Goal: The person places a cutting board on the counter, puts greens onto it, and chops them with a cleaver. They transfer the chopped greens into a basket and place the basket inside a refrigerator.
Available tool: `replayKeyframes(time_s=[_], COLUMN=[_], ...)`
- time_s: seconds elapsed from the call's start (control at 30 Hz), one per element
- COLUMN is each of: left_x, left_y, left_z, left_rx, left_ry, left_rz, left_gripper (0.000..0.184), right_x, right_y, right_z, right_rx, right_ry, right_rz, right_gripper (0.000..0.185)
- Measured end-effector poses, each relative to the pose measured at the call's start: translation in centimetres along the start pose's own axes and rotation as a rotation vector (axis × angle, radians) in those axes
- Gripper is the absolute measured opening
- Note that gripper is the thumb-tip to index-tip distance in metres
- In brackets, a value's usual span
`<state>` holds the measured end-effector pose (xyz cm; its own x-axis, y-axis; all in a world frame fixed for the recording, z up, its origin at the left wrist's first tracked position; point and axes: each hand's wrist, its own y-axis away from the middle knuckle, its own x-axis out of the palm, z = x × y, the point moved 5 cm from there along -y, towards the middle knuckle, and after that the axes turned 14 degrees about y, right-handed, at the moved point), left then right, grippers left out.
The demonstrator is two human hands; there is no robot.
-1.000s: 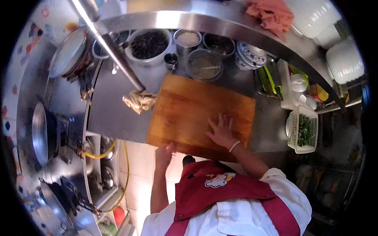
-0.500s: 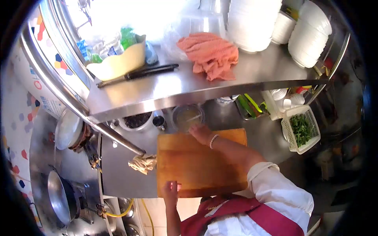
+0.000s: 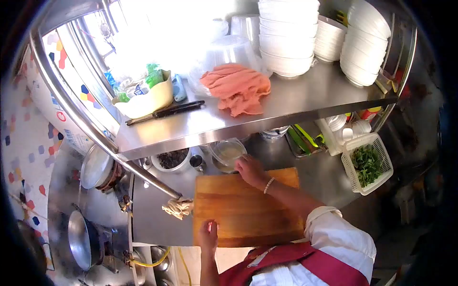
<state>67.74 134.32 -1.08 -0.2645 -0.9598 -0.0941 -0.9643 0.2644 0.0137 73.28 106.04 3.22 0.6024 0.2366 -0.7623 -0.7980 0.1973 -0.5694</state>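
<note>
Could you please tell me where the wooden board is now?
In the head view, the wooden board lies just below centre on the metal counter, immediately right of the crumpled beige cloth.

A white shirt point(image 3: 341, 236), maroon apron point(image 3: 329, 265) and beaded bracelet point(image 3: 269, 185) are worn.

Right hand point(image 3: 251, 171) on clear container point(image 3: 228, 149), board point(image 3: 243, 209) (wooden)

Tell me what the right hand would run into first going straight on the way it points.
The right hand would first meet the clear round lid, whose rim its fingers seem to pinch; depth beyond is unclear.
</note>
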Motion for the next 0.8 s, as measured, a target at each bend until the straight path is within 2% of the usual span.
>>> replayKeyframes(time_s=[0.07, 0.13, 0.23, 0.27, 0.33, 0.37, 0.47, 0.5, 0.57, 0.6, 0.67, 0.7, 0.73, 0.8], left_x=[2.4, 4.1, 6.8, 7.8, 11.3, 12.8, 14.8, 14.6, 13.8, 13.7, 13.8, 13.9, 14.1, 14.0], left_y=[-1.1, -2.0, -2.5, -2.5, -1.9, -1.2, -0.8, -0.7, -1.1, -0.5, 0.3, 0.7, 1.3, 2.3], left_z=[-4.2, -6.2, -6.7, -6.3, -9.0, -10.0, -10.3, -10.7, -11.8, -15.0, -19.4, -21.3, -24.0, -28.0], left_rx=[0.151, 0.169, 0.137, 0.128, 0.390, 0.528, 0.490, 0.541, 0.661, 0.692, 0.960, 1.092, 1.228, 1.428], left_ry=[-0.144, -0.175, -0.121, -0.107, -0.346, -0.470, -0.418, -0.451, -0.519, -0.467, -0.684, -0.791, -0.825, -0.737], left_rz=[0.013, 0.068, 0.085, 0.090, 0.152, 0.188, 0.384, 0.410, 0.454, 0.452, 0.594, 0.663, 0.680, 0.670], left_gripper=[0.014, 0.014, 0.026, 0.031, 0.039, 0.042, 0.044, 0.043, 0.041, 0.036, 0.036, 0.037, 0.029, 0.025], right_x=[-1.6, -2.5, -5.9, -6.7, -7.9, -7.8, -8.2, -9.2, -12.2, -13.6, -16.2, -17.7, -19.0, -22.5], right_y=[0.8, 1.9, 4.2, 5.5, 8.2, 9.7, 12.4, 12.5, 12.0, 11.5, 11.0, 10.6, 10.5, 9.5], right_z=[-0.3, -1.5, -2.9, -3.0, -3.2, -3.3, -3.3, -2.8, -2.0, -1.3, -0.1, 0.2, 0.5, 1.6], right_rx=[0.050, 0.169, 0.386, 0.502, 0.722, 0.754, 0.817, 0.839, 0.836, 0.788, 0.703, 0.575, 0.455, 0.228], right_ry=[-0.066, -0.165, -0.491, -0.659, -0.990, -1.112, -1.487, -1.615, -1.610, -1.683, -1.814, -1.789, -1.758, -1.701], right_rz=[-0.074, -0.129, -0.189, -0.126, -0.018, 0.027, 0.099, 0.100, 0.113, 0.088, 0.048, 0.037, 0.025, 0.007], right_gripper=[0.008, 0.008, 0.010, 0.010, 0.011, 0.011, 0.013, 0.014, 0.009, 0.008, 0.007, 0.010, 0.013, 0.017])
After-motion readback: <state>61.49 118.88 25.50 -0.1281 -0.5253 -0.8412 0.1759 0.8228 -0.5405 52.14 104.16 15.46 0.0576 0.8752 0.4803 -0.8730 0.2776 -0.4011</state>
